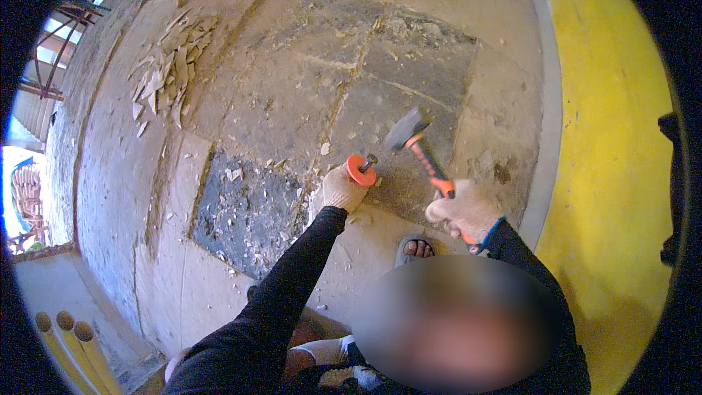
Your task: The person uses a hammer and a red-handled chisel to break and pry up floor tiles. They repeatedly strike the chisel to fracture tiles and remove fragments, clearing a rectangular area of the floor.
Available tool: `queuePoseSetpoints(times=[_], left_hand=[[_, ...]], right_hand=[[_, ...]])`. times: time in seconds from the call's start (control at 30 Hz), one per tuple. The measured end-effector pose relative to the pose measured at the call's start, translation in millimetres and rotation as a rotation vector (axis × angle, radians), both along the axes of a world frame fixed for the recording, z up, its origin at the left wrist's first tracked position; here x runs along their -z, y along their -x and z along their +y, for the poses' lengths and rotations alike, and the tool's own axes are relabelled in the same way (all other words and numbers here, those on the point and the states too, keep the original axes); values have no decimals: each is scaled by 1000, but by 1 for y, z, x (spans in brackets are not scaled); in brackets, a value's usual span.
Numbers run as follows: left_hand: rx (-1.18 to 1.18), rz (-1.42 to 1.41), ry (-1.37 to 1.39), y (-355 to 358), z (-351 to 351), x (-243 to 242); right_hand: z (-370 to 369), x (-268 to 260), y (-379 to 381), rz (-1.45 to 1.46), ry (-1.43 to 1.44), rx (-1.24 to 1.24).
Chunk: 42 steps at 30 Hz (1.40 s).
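My left hand [344, 185], in a cream knitted glove, grips a cold chisel [368, 163] just under its round orange hand guard [360, 171]. The chisel's struck end points up at me; its lower end is hidden by the guard and hand. In my gloved right hand [466, 209] is a club hammer with an orange and black handle [430, 164]. Its dark steel head [407, 129] is raised above and to the right of the chisel, apart from it and slightly blurred. Under both hands lies a dusty floor with a dark, stripped patch [411, 96] and scattered chips.
A heap of broken tile shards [174, 68] lies at the upper left. A yellow wall [609, 120] with a grey base strip runs along my right. Several yellow pipes [82, 351] stand at the lower left. My sandalled foot [415, 249] is close below the hammer.
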<state>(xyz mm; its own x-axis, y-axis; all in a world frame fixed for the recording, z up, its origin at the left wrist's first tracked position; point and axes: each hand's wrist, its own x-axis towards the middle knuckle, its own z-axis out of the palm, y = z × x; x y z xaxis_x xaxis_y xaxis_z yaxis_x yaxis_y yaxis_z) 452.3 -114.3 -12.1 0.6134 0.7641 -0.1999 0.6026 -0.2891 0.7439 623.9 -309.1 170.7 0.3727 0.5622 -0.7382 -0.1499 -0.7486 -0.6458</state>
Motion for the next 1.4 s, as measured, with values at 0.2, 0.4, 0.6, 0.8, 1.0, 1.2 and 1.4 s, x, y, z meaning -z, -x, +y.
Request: queuePoseSetpoints(times=[0.2,0.4,0.6,0.8,1.0,1.2,1.4], left_hand=[[-3,12,7,3,0,-3],[-11,-38,35,0,-1,-4],[46,14,-48,-2,3,3],[52,2,-78,3,2,9],[101,30,-85,0,0,3],[198,-102,178,8,14,0],[14,-133,668,33,62,-24]], right_hand=[[25,-14,-5,-119,-373,543],[6,30,39,210,-60,174],[-3,-8,2,-73,-98,247],[27,2,20,-2,-324,535],[-9,52,40,143,-30,43],[-33,97,42,174,-16,96],[-45,116,55,158,-1,90]])
